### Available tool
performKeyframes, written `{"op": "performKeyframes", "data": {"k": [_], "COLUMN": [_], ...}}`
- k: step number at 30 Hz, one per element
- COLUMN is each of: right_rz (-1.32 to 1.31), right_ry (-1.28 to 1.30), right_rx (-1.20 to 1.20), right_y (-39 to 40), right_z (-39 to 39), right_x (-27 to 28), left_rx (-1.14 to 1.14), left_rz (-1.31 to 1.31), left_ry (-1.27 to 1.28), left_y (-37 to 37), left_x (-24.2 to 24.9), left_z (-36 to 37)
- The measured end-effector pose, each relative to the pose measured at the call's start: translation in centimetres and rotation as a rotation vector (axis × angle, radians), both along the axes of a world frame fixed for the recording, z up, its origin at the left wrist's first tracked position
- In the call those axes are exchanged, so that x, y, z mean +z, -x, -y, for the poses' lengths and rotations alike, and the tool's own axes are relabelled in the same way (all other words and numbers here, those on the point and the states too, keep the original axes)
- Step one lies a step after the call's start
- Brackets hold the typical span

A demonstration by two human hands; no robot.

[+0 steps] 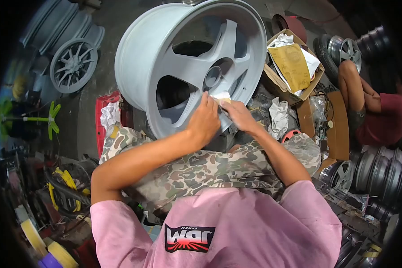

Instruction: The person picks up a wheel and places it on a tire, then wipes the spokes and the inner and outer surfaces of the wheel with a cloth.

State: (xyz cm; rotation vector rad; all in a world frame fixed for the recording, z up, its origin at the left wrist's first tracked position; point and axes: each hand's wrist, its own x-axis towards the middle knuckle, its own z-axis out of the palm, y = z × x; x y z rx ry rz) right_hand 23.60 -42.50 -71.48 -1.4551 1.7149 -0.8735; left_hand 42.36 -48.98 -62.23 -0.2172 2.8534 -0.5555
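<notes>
A large wheel rim (134,67) in matte pale grey stands tilted in front of my knees, its spokes facing me. Between my hands, against the lower spoke by the hub, is a small folded piece of sandpaper (220,95), white and tan. My right hand (239,116) pinches its right side between thumb and fingers. My left hand (204,118) is closed at the paper's left edge, fingertips bunched together close to the spoke. The undersides of both hands' fingers are partly hidden.
A cardboard box (272,79) with sheets and paper stands right of the rim. A red tray (100,117) with crumpled paper lies left. More rims (74,65) stand far left and right. A person in a red shirt (382,118) sits at right. Tape rolls (32,236) lie lower left.
</notes>
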Motion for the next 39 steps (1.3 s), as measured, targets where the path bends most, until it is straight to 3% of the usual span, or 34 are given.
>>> {"op": "performKeyframes", "data": {"k": [1,3,5,6,8,9,11,14,17,19,23,25,29,31,32,34,35,37,38,39], "right_rz": [0.340,0.233,-0.122,-0.117,-0.508,-0.502,-0.437,0.399,0.628,0.369,0.460,0.084,0.302,0.004,-0.009,-0.311,-0.328,-0.127,-0.124,-0.283], "right_ry": [-0.289,-0.243,0.350,0.349,0.333,0.340,0.401,-0.006,0.020,0.066,0.138,0.129,0.239,0.175,0.172,-0.053,-0.037,0.489,0.490,0.590], "right_rx": [0.004,0.031,-0.051,-0.043,-0.095,-0.099,-0.116,-0.241,-0.340,-0.438,-0.504,-0.226,-0.205,-0.093,-0.102,-0.100,-0.097,-0.181,-0.188,-0.062], "right_y": [0.5,1.8,2.8,3.0,2.9,2.0,-1.7,-5.4,-4.0,-1.7,-3.0,-4.8,-4.9,-1.6,-0.1,2.3,3.3,2.4,1.9,1.7], "right_z": [-0.5,-1.4,-0.3,0.5,1.8,1.6,0.4,-0.6,-1.0,0.8,5.2,5.2,0.5,-1.9,-2.6,-1.7,-0.7,1.0,1.9,3.4], "right_x": [0.8,2.0,2.0,2.4,3.2,2.2,-0.5,3.2,7.8,6.9,5.9,4.1,2.7,2.8,2.9,4.6,5.5,10.7,11.8,12.7], "left_rx": [-0.010,0.067,0.061,0.052,0.020,0.020,-0.045,-0.095,-0.075,0.000,0.180,0.239,0.275,0.307,0.296,0.312,0.303,0.262,0.226,0.215], "left_rz": [-0.001,-0.007,-0.047,-0.057,-0.110,-0.104,-0.636,-1.033,-1.243,-1.264,-1.253,-1.204,-1.158,-1.114,-1.122,-1.076,-1.095,-1.069,-1.069,-1.066], "left_ry": [-0.001,-0.460,-0.453,-0.398,-0.344,-0.336,-0.382,-0.313,-0.153,-0.155,-0.406,-0.446,-0.564,-0.621,-0.632,-0.664,-0.652,-0.701,-0.677,-0.671], "left_y": [-0.1,-0.4,-1.3,-1.5,-1.7,-1.8,-2.0,-3.1,-5.0,-5.9,-5.9,-5.8,-6.3,-6.6,-6.7,-6.8,-6.6,-6.5,-6.3,-6.1], "left_x": [0.7,1.8,2.1,2.3,4.4,6.2,9.6,15.0,17.1,16.7,15.0,14.4,13.3,13.3,13.2,13.6,13.8,13.5,13.2,13.1], "left_z": [-0.3,-1.3,-1.5,-0.9,0.5,1.3,2.9,5.1,7.3,8.6,9.4,9.1,9.6,9.7,9.6,9.8,10.0,9.6,9.7,9.7]}}
